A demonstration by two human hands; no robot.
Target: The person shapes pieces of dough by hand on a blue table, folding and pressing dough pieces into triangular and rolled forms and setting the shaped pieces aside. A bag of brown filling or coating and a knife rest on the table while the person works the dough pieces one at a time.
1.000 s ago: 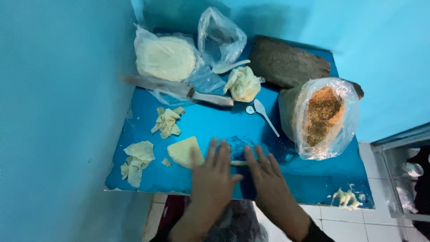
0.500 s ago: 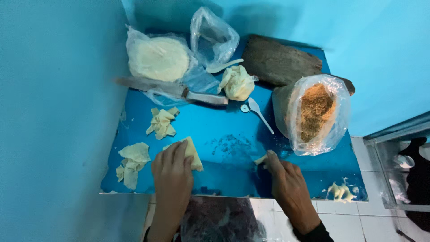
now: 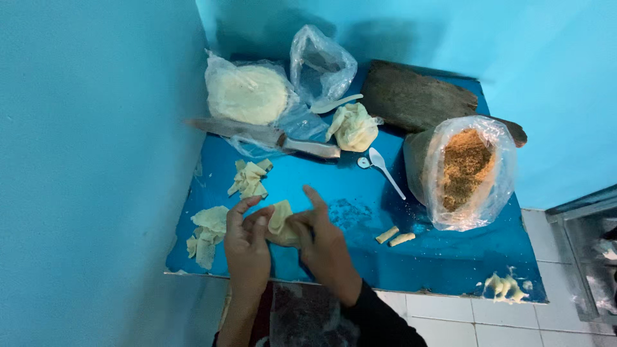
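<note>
My left hand (image 3: 247,247) and right hand (image 3: 324,247) pinch a pale dough wrapper (image 3: 281,222) between their fingers, just above the blue tabletop (image 3: 450,257). I judge I'm folding it; next calls for rolling it tight like the two rolls (image 3: 395,236) right of my fingers.

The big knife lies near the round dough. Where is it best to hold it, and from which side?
Probably grip the knife by its handle, the end pointing toward the white spoon. Come from above on that side: the blade runs left toward the wall, resting on the bag of round dough.
</note>
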